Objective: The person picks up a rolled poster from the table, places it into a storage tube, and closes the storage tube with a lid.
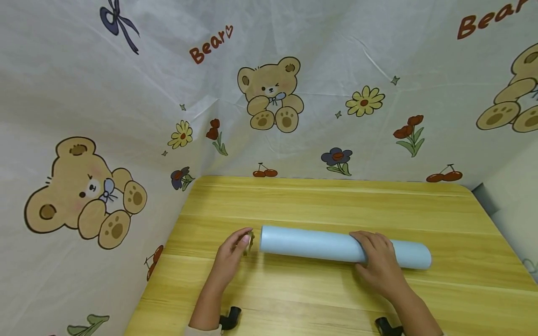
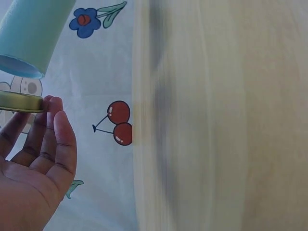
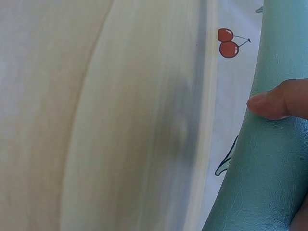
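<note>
A long light-blue tube (image 1: 311,243) lies across in front of me, its left end near the middle of the head view. My right hand (image 1: 380,261) grips it right of its middle; in the right wrist view the thumb presses on the textured tube wall (image 3: 276,154). With fingertips and thumb, my left hand (image 1: 227,256) pinches a round gold lid (image 1: 249,243) on edge. A small gap separates that lid from the tube's left end. From the left wrist, the lid (image 2: 21,102) faces the tube's open end (image 2: 21,66). Most right fingers are hidden behind the tube.
The wood-grain table (image 1: 302,298) has a white cloth (image 1: 319,42) printed with bears and flowers behind it and to the left. Black wrist mounts (image 1: 231,318) show at both wrists. A pale surface (image 1: 513,200) stands beyond the table's right edge.
</note>
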`<state>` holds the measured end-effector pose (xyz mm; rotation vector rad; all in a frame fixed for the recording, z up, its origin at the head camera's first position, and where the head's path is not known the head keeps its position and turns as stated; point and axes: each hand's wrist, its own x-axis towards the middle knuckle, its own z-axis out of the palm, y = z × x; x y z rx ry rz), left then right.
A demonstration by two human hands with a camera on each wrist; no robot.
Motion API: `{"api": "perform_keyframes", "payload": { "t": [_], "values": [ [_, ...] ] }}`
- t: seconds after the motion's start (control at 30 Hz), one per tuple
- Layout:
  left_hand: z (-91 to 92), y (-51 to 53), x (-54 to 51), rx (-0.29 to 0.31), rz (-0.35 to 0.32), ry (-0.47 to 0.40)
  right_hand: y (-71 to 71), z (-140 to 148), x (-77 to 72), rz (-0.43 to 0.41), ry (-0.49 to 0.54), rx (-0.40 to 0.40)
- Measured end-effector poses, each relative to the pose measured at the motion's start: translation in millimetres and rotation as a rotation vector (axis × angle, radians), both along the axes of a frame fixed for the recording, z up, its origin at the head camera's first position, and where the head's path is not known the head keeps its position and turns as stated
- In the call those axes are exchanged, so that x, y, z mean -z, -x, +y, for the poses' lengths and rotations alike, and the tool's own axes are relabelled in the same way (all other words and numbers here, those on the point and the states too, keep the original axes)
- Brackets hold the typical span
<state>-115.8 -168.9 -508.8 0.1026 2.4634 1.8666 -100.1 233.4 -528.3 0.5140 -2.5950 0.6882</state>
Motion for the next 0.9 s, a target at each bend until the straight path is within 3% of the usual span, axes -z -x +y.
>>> {"api": "perform_keyframes", "payload": {
  "t": [0.33,0.9],
  "values": [
    [9.0,1.1,-4.1,-0.008,0.021,-0.005,-0.2,-4,-1.3,0.031,0.011,-0.014],
    [16.3,-0.9,-8.2,0.003,0.026,-0.036,-2.3,-9,-0.9,0.014,-0.009,-0.015]
  ]
}}
